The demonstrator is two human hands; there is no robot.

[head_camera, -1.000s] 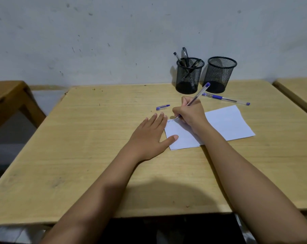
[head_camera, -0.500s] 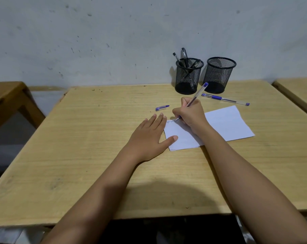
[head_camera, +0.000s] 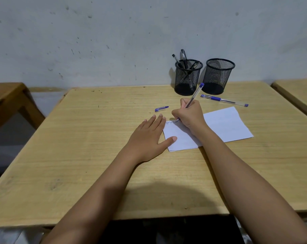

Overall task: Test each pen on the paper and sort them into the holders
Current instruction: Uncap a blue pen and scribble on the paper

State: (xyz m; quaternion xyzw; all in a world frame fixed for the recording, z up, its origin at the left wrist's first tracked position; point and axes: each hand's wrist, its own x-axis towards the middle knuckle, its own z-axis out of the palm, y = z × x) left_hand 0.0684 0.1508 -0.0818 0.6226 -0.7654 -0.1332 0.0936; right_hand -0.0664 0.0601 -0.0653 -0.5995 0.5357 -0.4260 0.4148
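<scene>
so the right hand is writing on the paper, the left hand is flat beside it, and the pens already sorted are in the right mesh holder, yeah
Not quite. The head view shows the sorted pens in the left mesh holder; the right mesh holder looks empty. The rest holds: the right hand writes on the paper, the left hand flat beside it.

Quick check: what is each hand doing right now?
Left hand: open, flat, thumb on the paper.
Right hand: closed on a pen, tip on the paper.

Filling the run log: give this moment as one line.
right hand: writing with pen on paper | left hand: flat, thumb on paper | loose cap
</scene>
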